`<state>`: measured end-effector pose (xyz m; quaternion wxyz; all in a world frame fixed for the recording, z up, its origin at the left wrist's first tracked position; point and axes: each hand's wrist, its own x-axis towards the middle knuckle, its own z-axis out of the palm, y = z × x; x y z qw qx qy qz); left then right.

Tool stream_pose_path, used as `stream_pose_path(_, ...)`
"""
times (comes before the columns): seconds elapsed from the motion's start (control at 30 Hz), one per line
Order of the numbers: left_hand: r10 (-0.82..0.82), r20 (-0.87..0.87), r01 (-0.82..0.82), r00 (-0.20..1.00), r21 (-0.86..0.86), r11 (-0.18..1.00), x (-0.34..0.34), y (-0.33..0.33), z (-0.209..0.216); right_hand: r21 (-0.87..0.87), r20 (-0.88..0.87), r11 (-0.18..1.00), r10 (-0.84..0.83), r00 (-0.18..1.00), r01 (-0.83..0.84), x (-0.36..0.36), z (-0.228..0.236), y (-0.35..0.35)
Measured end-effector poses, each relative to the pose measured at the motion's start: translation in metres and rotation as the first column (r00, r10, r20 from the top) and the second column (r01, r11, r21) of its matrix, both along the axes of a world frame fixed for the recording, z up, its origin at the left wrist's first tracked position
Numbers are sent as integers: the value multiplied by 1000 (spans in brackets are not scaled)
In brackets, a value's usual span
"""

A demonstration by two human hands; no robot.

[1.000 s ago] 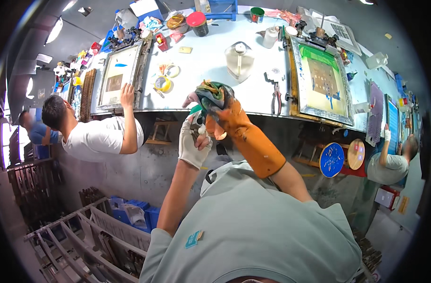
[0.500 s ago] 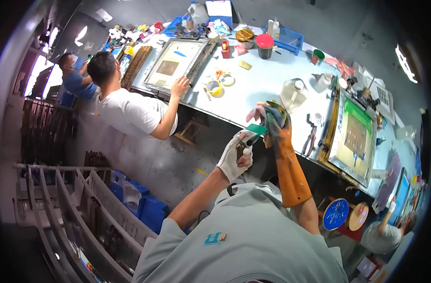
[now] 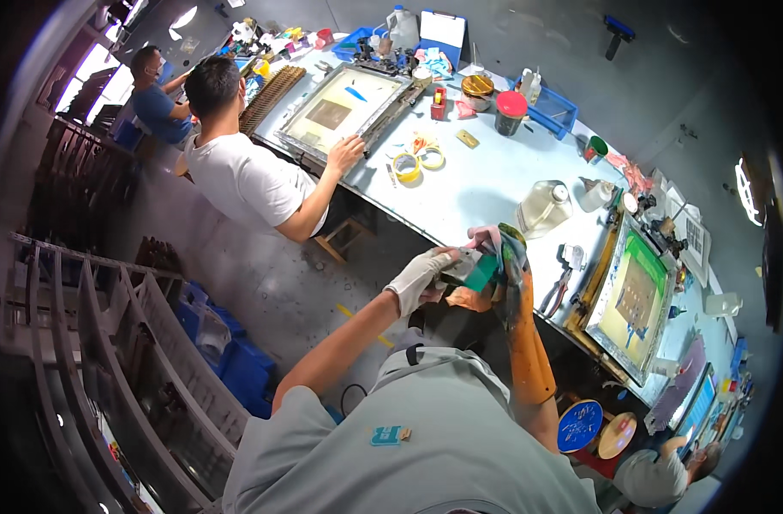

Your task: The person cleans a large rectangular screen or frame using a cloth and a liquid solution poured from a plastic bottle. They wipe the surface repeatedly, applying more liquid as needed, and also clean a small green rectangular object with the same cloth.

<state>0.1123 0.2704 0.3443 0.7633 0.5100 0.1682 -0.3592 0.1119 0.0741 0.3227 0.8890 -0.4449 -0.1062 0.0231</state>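
Observation:
My left hand (image 3: 419, 279), in a white glove, is closed around the grey holder of what looks like a small squeegee with a flat green blade (image 3: 481, 272). My right hand (image 3: 517, 287) wears a stained orange rubber glove and grips a pinkish, smudged rag (image 3: 484, 236) close against the blade's right side. Just below the blade shows an orange-brown piece (image 3: 469, 299) whose kind I cannot make out. Both hands meet in front of my body at the table's near edge. The right fingers are partly hidden by the rag.
On the white table (image 3: 460, 188) stand a translucent jug (image 3: 544, 208), pliers (image 3: 555, 293), yellow tape rolls (image 3: 406, 168) and a red-lidded tub (image 3: 511, 113). A framed printing screen (image 3: 636, 295) lies right. A co-worker (image 3: 246, 171) touches another screen (image 3: 336, 107). Metal racks (image 3: 109, 360) stand lower left.
My left hand has turned and come up level with the right, so the green blade now sits against the rag. The view has shifted slightly.

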Motion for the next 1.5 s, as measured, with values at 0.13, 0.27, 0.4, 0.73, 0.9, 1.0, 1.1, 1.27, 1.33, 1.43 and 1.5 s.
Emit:
stream_pose_path(0.13,-6,67,25,998,-276,961,-9,13,8,35,-165,994,-101,981,108,-8,5,7)
stream_pose_path(0.27,16,130,12,991,-215,977,-14,23,-3,119,-183,992,-9,983,31,-9,9,6)
stream_pose_path(0.4,199,234,-252,951,220,942,-15,6,9,76,-318,990,-88,944,118,-21,32,4)
stream_pose_path(0.73,261,631,-349,731,15,937,-27,-21,-19,-459,-165,886,-161,973,69,-35,-9,13)
stream_pose_path(0.9,195,683,-349,704,93,933,-16,-37,-12,-624,-292,781,-253,922,17,-27,15,3)
stream_pose_path(1.0,52,743,-272,667,178,946,-24,-46,-17,-734,-127,659,-370,920,164,-1,4,-5)
stream_pose_path(1.1,198,684,-338,702,76,938,-13,-41,-27,-693,55,650,-383,922,311,-2,-27,2)
stream_pose_path(1.27,321,551,-437,770,90,895,12,-28,-16,-451,-152,874,-275,949,181,-26,-21,-22)
stream_pose_path(1.33,290,505,-436,813,196,879,1,-34,6,-280,-169,918,-336,927,281,-21,-7,-50)
stream_pose_path(1.43,284,579,-404,765,88,910,-6,-26,-12,-170,-75,952,-271,960,256,-21,28,-51)
stream_pose_path(1.5,226,674,-403,703,116,908,-9,-26,-38,-363,-165,918,-231,959,159,-26,51,-33)
